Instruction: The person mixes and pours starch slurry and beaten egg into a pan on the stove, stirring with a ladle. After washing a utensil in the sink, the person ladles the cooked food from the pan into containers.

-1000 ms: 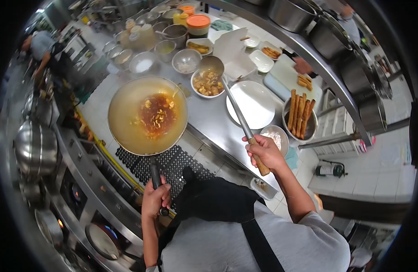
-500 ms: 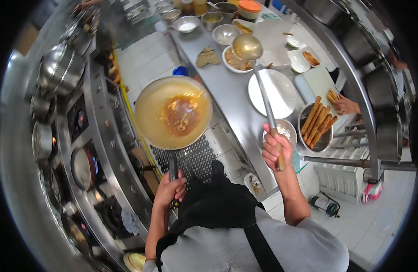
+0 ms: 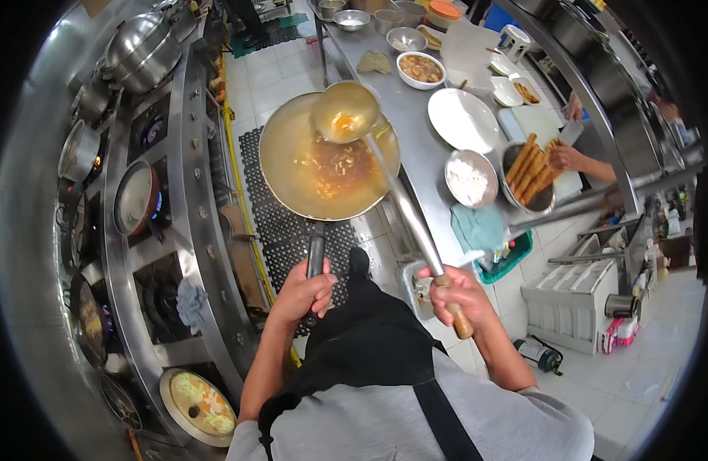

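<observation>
My left hand (image 3: 304,293) is wrapped round the black handle of a wide pan (image 3: 286,165), held off the stove above the floor mat. Brown sauce with pale bits (image 3: 344,175) pools in its middle. My right hand (image 3: 460,298) grips the wooden end of a long metal ladle (image 3: 409,211). The ladle's bowl hangs over the pan's far side, with some orange-brown liquid in it. Right of the pan, on the steel counter, stand a white bowl of chunky brown food (image 3: 421,71), a white plate (image 3: 463,121) and a metal bowl of white powder (image 3: 470,179).
A stove (image 3: 208,230) with lit burners and pans runs along the left. Another person's hand (image 3: 570,159) touches long fried rolls (image 3: 529,170) in a metal bowl. A teal cloth (image 3: 477,228) lies at the counter's near edge. A lidded dish (image 3: 198,407) sits at lower left.
The ladle has swung left from above the counter to over the pan, as my right hand came lower. The pan has shifted right and up in view. The other person's hand reached the rolls.
</observation>
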The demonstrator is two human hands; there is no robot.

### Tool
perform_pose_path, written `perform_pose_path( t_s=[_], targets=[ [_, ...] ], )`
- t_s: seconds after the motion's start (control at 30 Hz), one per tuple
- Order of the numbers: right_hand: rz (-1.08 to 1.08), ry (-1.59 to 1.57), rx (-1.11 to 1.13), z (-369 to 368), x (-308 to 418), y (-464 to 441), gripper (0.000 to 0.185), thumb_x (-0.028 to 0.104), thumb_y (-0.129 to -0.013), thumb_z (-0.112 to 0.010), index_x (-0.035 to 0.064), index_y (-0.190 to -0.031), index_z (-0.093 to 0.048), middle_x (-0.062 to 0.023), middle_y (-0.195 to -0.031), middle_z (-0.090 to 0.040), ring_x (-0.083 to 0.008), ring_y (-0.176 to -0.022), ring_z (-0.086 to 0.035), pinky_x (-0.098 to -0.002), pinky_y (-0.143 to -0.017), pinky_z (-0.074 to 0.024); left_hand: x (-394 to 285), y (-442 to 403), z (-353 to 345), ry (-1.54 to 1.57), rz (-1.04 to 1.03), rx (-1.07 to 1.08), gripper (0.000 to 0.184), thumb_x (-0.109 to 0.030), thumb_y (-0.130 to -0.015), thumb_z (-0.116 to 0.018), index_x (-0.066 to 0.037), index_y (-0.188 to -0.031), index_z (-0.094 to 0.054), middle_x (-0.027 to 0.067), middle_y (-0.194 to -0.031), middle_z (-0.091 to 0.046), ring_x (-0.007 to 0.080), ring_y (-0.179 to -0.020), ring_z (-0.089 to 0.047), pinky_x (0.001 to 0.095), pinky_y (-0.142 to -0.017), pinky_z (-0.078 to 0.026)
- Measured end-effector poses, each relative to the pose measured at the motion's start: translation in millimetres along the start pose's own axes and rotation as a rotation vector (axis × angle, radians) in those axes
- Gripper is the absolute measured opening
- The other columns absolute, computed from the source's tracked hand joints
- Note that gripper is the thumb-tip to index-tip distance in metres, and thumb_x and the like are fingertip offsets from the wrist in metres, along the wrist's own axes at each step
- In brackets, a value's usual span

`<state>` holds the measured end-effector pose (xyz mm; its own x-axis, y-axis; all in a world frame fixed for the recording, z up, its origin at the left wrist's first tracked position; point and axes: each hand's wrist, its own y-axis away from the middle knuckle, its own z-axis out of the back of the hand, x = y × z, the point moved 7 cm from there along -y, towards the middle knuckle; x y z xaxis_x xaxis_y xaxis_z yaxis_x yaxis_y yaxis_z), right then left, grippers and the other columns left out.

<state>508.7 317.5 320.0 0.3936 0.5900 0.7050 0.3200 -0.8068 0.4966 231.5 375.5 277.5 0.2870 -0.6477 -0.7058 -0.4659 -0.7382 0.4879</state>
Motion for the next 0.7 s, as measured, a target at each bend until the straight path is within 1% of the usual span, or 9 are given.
perform_pose_path(
  t_s=[0.03,0.13,0.17,0.27,0.3,0.4,0.43,0.57,0.7],
  targets=[
    [-0.033,0.112,-0.037,-6.3,-12.6,15.9,0.041,0.005,-0.092,-0.065,-0.0025,-0.133,-0.059,-0.0021,-0.069,-0.057,-0.0110,-0.048,-0.056,-0.0258,-0.045,-0.0446,11.8,17.8,-3.7,-0.009,0.001,-0.029,0.020,-0.005,-0.093,-0.063,-0.009,-0.100,-0.045,-0.0021,-0.061,-0.044,0.0096,-0.042,-0.045,0.0295,-0.039,-0.044],
    [-0.073,0.523,-0.107,-13.3,-60.3,61.7,0.041,0.004,-0.090,-0.069,-0.0014,-0.130,-0.062,-0.0001,-0.073,-0.059,-0.0088,-0.048,-0.055,-0.0254,-0.046,-0.0452,65.1,66.1,-1.6,-0.031,0.006,-0.076,0.020,-0.005,-0.093,-0.063,-0.009,-0.100,-0.045,-0.0019,-0.061,-0.044,0.0096,-0.042,-0.045,0.0295,-0.039,-0.044],
    [-0.082,0.648,-0.092,-7.2,-82.8,76.4,0.037,0.003,-0.089,-0.071,0.0022,-0.126,-0.065,0.0015,-0.075,-0.060,-0.0059,-0.051,-0.056,-0.0232,-0.048,-0.0450,84.5,82.2,-0.5,-0.036,0.029,-0.103,0.019,-0.005,-0.093,-0.063,-0.009,-0.098,-0.045,-0.0018,-0.061,-0.044,0.0097,-0.042,-0.045,0.0295,-0.038,-0.044],
    [-0.095,0.824,-0.073,-6.0,-124.4,124.0,0.033,0.006,-0.089,-0.071,0.0026,-0.121,-0.068,0.0003,-0.074,-0.060,-0.0065,-0.057,-0.059,-0.0258,-0.051,-0.0461,132.8,129.0,-0.5,-0.043,0.083,-0.160,0.019,-0.005,-0.093,-0.062,-0.009,-0.097,-0.044,-0.0017,-0.061,-0.044,0.0097,-0.043,-0.045,0.0297,-0.039,-0.044],
    [0.044,1.024,-0.058,-10.4,-122.7,136.5,0.034,0.013,-0.086,-0.072,0.0047,-0.119,-0.068,-0.0044,-0.073,-0.062,-0.0139,-0.061,-0.063,-0.0328,-0.058,-0.0492,153.0,142.0,3.2,-0.032,0.102,-0.191,0.019,-0.005,-0.093,-0.062,-0.010,-0.097,-0.044,-0.0017,-0.061,-0.044,0.0099,-0.043,-0.045,0.0302,-0.039,-0.044],
    [0.030,1.210,-0.007,0.4,-141.4,163.8,0.033,0.022,-0.080,-0.070,0.0036,-0.108,-0.069,-0.0206,-0.084,-0.068,-0.0400,-0.080,-0.067,-0.0451,-0.076,-0.0524,211.4,175.2,7.9,0.011,0.168,-0.231,0.019,-0.006,-0.093,-0.063,-0.010,-0.097,-0.045,-0.0017,-0.062,-0.044,0.0100,-0.044,-0.045,0.0304,-0.040,-0.044],
    [-0.009,1.225,0.052,5.8,-147.7,168.6,0.029,0.022,-0.080,-0.069,0.0033,-0.102,-0.068,-0.0209,-0.085,-0.069,-0.0406,-0.080,-0.067,-0.0463,-0.075,-0.0524,228.1,184.8,7.8,0.000,0.201,-0.264,0.018,-0.007,-0.093,-0.063,-0.011,-0.097,-0.045,-0.0020,-0.062,-0.044,0.0100,-0.044,-0.045,0.0302,-0.040,-0.043],
    [-0.170,1.231,0.163,41.1,-163.9,188.7,0.024,0.022,-0.079,-0.068,0.0030,-0.093,-0.065,-0.0204,-0.084,-0.069,-0.0397,-0.080,-0.067,-0.0476,-0.075,-0.0516,283.3,210.0,-9.0,-0.028,0.294,-0.352,0.016,-0.007,-0.094,-0.062,-0.010,-0.096,-0.047,-0.0030,-0.062,-0.046,0.0096,-0.045,-0.045,0.0294,-0.040,-0.042],
    [-0.150,1.254,0.198,87.2,-161.3,211.4,0.024,0.022,-0.078,-0.068,0.0034,-0.094,-0.066,-0.0209,-0.084,-0.069,-0.0407,-0.081,-0.067,-0.0479,-0.076,-0.0516,321.8,201.0,-45.7,-0.083,0.299,-0.365,0.015,-0.008,-0.095,-0.062,-0.009,-0.093,-0.048,-0.0026,-0.063,-0.047,0.0094,-0.047,-0.046,0.0291,-0.041,-0.042]
  ],
)
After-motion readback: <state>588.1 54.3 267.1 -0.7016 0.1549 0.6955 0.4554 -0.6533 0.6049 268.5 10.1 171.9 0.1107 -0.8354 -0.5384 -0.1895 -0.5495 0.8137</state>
